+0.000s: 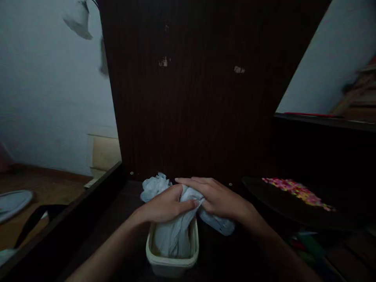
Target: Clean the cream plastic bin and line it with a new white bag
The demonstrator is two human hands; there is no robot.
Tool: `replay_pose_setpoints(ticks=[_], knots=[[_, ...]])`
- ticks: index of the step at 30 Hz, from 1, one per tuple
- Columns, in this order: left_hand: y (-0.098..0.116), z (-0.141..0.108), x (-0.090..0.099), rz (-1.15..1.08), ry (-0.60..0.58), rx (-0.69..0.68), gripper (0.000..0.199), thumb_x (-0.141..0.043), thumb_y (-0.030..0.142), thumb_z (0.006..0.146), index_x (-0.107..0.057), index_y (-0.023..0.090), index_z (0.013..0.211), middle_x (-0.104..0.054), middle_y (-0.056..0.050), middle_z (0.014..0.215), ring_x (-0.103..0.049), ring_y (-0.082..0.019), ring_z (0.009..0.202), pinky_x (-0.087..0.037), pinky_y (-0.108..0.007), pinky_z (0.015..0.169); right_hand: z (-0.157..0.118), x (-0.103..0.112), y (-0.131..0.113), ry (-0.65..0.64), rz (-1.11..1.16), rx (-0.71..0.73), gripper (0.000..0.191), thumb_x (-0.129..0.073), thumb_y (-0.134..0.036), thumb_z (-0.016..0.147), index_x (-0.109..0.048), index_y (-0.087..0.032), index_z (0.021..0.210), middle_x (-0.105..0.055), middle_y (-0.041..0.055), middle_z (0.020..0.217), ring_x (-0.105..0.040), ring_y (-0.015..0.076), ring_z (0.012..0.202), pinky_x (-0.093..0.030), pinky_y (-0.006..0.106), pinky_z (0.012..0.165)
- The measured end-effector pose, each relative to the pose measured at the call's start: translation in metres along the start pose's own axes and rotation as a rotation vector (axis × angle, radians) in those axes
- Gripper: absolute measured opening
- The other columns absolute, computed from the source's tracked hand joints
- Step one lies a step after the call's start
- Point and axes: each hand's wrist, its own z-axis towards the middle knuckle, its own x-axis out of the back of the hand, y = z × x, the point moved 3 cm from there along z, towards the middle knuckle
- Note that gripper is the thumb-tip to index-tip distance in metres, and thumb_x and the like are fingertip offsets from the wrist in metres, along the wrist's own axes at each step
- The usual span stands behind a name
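A pale rectangular container (173, 261) stands on the dark surface, low in the middle of the view. Whitish cloth or thin plastic (173, 239) lies inside it and rises over its far end. My left hand (169, 203) is closed on this material from the left, thumb pointing right. From the right, my right hand (216, 196) presses on the same material, its fingers together and reaching over the top. Crumpled pale plastic (154, 187) sits beyond my left hand. Another pale bundle (219, 224) lies under my right wrist.
A dark wooden panel (194, 117) rises behind. Small pink, red and yellow pieces (296, 190) lie on a dark surface at the right. A raised dark edge (88, 196) runs along the left. Blurred green and red items (308, 244) are at the lower right.
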Motion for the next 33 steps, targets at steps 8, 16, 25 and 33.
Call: replay_pose_setpoints(ticks=[8,16,25,33], knots=[[0.006,-0.008,-0.002,-0.195,-0.058,-0.074,0.043,-0.08,0.043,0.074,-0.057,0.017,0.1,-0.057,0.003,0.083,-0.051,-0.015,0.074,-0.043,-0.025,0.064,0.005,0.008,0.002,-0.045,-0.075,-0.143,0.033,-0.054,-0.004,0.076,-0.071,-0.018,0.101,-0.075,0.0048,0.093,-0.068,0.0187,0.083,-0.043,0.026,0.07],[-0.002,-0.007,0.004,-0.054,0.072,-0.15,0.028,-0.073,0.03,0.074,-0.058,0.018,0.094,-0.059,0.002,0.083,-0.054,-0.016,0.075,-0.044,-0.025,0.066,0.002,0.011,0.002,-0.019,-0.25,-0.164,0.017,-0.057,-0.011,0.085,-0.064,-0.017,0.071,-0.065,0.0045,0.079,-0.058,0.0177,0.08,-0.036,0.029,0.069],[-0.003,-0.01,0.006,0.123,0.067,-0.197,0.02,-0.054,0.03,0.086,-0.066,0.015,0.08,-0.06,0.002,0.073,-0.053,-0.015,0.071,-0.041,-0.025,0.066,-0.004,0.011,-0.007,0.068,-0.206,-0.139,0.041,-0.062,-0.009,0.08,-0.066,-0.013,0.12,-0.067,0.0121,0.121,-0.059,0.0251,0.114,-0.044,0.039,0.101],[0.004,-0.013,0.002,0.254,0.195,-0.206,0.017,-0.056,0.021,0.082,-0.072,0.015,0.085,-0.068,0.0,0.076,-0.057,-0.016,0.07,-0.04,-0.025,0.065,-0.001,-0.004,-0.022,0.037,-0.057,-0.083,0.067,-0.046,-0.002,0.081,-0.049,-0.016,0.146,-0.063,0.0138,0.14,-0.06,0.0241,0.126,-0.045,0.038,0.104]])
